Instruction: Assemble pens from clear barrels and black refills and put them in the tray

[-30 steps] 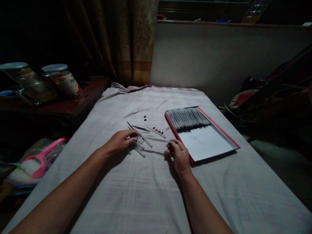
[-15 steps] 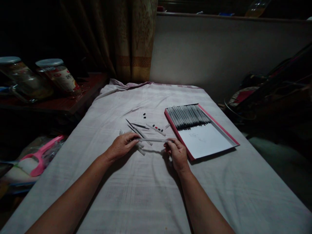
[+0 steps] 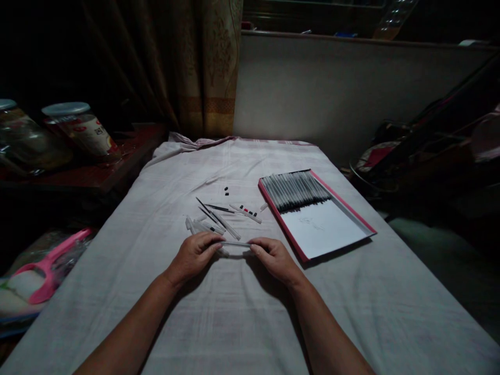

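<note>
A clear pen barrel [image 3: 235, 244] is held level between my two hands, just above the white cloth [image 3: 234, 312]. My left hand [image 3: 194, 254] pinches its left end and my right hand [image 3: 273, 258] pinches its right end; both are closed on it. Just beyond my hands lie several loose pen parts [image 3: 213, 219]: clear barrels, thin dark refills and small caps [image 3: 247, 211]. Further right sits a flat red-edged box [image 3: 332, 229] with a row of finished pens [image 3: 295, 190] at its far end.
Two lidded jars [image 3: 80, 130] stand on a dark wooden shelf at the left. A pink plastic tool [image 3: 47, 260] lies in a bag low at the left. A curtain hangs behind, and dark clutter fills the right side beyond the cloth's edge.
Both hands drew back toward me from the pile. My left hand left the loose parts and took the barrel's free end, so the barrel sits closer and is held at both ends.
</note>
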A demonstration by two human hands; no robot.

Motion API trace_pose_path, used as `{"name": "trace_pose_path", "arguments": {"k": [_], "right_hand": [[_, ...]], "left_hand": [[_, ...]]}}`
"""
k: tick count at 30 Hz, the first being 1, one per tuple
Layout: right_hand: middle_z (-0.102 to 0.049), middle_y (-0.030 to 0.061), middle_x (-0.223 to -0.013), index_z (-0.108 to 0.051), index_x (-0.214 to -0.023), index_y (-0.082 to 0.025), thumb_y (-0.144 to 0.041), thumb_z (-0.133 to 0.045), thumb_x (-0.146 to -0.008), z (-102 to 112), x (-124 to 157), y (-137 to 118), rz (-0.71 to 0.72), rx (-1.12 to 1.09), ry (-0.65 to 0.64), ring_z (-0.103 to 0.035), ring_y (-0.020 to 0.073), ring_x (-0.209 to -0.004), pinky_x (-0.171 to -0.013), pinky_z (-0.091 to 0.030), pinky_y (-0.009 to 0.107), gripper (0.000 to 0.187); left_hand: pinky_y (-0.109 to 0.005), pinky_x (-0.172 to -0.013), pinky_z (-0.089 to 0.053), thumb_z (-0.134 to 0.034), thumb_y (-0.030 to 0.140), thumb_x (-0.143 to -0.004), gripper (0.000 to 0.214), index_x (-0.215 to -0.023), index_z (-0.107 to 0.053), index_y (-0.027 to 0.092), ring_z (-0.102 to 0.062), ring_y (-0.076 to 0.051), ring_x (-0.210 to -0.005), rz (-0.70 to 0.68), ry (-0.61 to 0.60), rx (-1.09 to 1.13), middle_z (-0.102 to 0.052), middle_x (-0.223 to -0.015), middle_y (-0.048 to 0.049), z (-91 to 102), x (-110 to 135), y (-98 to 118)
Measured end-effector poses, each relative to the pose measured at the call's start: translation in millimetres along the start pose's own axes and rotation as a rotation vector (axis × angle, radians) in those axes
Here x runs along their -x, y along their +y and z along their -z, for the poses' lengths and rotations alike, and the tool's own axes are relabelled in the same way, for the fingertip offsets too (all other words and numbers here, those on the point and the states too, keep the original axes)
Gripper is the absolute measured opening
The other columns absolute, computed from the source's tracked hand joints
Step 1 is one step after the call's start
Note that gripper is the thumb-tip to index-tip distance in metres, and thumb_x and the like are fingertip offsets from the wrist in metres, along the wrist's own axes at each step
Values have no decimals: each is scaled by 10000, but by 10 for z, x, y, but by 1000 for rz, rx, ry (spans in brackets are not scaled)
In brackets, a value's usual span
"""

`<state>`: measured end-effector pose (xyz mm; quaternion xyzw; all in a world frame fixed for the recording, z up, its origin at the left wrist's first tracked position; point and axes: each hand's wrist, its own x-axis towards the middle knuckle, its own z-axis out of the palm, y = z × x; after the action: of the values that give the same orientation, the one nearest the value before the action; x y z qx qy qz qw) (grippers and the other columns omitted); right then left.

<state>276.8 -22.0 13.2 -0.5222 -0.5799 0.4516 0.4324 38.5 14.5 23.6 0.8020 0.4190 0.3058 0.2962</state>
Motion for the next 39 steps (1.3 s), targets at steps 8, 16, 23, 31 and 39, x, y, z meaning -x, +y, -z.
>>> {"name": "trace_pose_path", "arguments": {"k": [8, 16, 23, 31, 39], "right_hand": [[-732, 12, -719, -775, -804, -218, -287, -583, -836, -44, 32, -115, 52, 92, -9, -661, 182, -679, -654, -505, 278, 206], [-760, 62, -883, -791, -856, -215, -400, -660, -759, 860, -438, -156, 118, 306, 723, -681, 253, -887, -848, -520, 377, 247], [-754, 151, -1045, -775, -1048, -151, -370, -586, -815, 1470, -1164, 106, -370, 706, 852, -691, 310, -964, -797, -517, 370, 371], [-763, 136, -975, -794, -995, -231, -407, -554, -823, 1342, -1278, 186, -409, 889, 759, -685, 297, -908, -736, -484, 357, 344], [-744, 149, -1000, -776, -1042, -204, -314, -490, -870, 1259, -1170, -64, -326, 1010, 697, -671, 297, -935, -769, -465, 361, 351]], "left_hand": [[-297, -771, -556, -558, 301, -886, 189, -929, -721, 216, -698, -177, -809, 9, 53, 15, -747, -878, -49, -61, 21, -37], [-351, -860, -546, -553, 367, -896, 305, -1143, -634, 207, -671, -209, -940, 78, 430, -111, -710, -1034, -82, -31, 12, -167], [-354, -889, -540, -510, 360, -917, 276, -1102, -645, 205, -672, -214, -976, 160, 507, -134, -712, -1053, -75, -44, -23, -235], [-339, -875, -548, -508, 370, -912, 282, -1087, -658, 208, -679, -211, -981, 206, 532, -75, -718, -1051, -71, -36, -40, -260], [-331, -877, -544, -513, 368, -912, 289, -1089, -666, 199, -680, -205, -978, 212, 565, -33, -723, -1034, -70, -54, -25, -301]]}}
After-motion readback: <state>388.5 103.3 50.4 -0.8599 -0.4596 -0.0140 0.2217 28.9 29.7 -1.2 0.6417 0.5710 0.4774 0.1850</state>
